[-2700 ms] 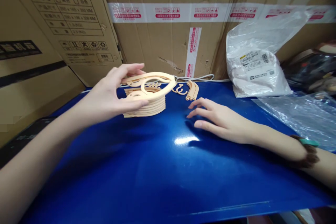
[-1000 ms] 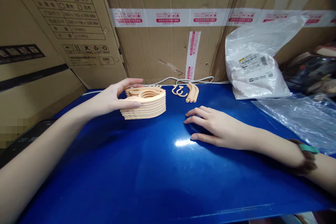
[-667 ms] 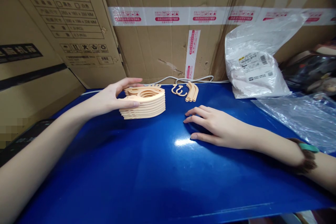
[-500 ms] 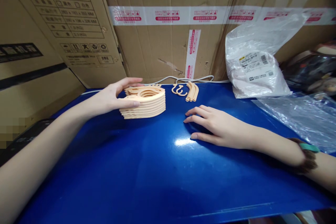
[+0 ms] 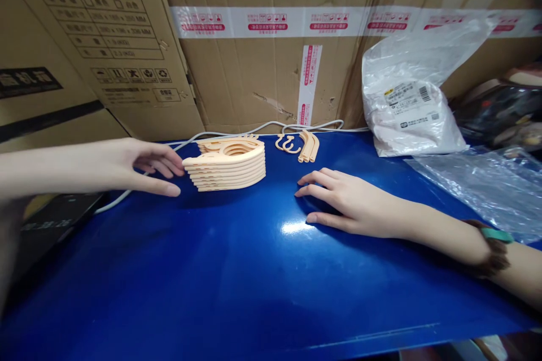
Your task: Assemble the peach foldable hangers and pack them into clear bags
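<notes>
A neat stack of cream plastic folding hangers (image 5: 231, 166) lies on the blue tabletop (image 5: 220, 271), toward the back. My left hand (image 5: 148, 166) is just left of the stack, fingers apart and nothing held; its fingertips come close to the stack's left end, and I cannot tell whether they touch. To the right of the stack lie loose cream hooks (image 5: 288, 145) and several short curved cream pieces (image 5: 309, 146) side by side. Nearer to me, my right hand (image 5: 342, 200) rests palm down on the table with fingers spread and nothing in it.
Cardboard boxes (image 5: 254, 73) wall off the back and left. A white cable (image 5: 271, 124) runs along the rear edge. At the back right stands a white plastic bag with labels (image 5: 406, 107), with clear plastic film (image 5: 486, 192) beside it. A dark flat object (image 5: 55, 237) sits at left.
My left hand has let go of the hanger stack and moved left, its fingers now apart. The stack and my right hand stay where they were.
</notes>
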A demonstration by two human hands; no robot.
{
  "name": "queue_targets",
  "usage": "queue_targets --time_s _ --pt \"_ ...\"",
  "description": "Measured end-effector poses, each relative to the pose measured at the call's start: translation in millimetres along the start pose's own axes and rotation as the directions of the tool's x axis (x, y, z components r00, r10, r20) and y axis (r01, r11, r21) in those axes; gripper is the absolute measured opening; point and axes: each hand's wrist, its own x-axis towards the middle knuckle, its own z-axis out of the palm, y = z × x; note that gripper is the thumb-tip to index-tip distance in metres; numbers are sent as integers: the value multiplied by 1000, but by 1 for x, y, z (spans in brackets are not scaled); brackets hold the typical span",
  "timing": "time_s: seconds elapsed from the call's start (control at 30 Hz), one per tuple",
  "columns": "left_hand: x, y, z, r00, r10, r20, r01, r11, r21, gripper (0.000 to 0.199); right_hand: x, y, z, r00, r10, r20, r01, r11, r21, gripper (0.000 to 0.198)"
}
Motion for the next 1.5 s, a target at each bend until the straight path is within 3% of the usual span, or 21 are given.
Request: queue_targets --time_s 0.1,0.23,0.47,1.0,1.27,1.5 --pt "6 -2 14 975 -28 219 27 1000 11 45 0 1 1 1000 -2 -12 2 1000 3 39" --pt "13 2 21 958 23 285 -9 999 -52 43 0 1 1 1000 -2 -8 2 1000 -5 40" --pt "15 10 21 979 28 202 -34 999 28 41 0 0 1 1000 -3 -11 3 1000 -5 39" --pt "14 17 20 989 2 150 -18 994 104 44 0 0 0 1000 5 22 -4 1000 -13 41" --pt "15 10 20 979 7 204 -21 997 69 41 0 0 0 1000 10 29 -10 1000 -15 42" --pt "24 -1 24 979 -35 201 -1 985 172 47 0 0 0 999 15 33 -15 1000 -20 43"
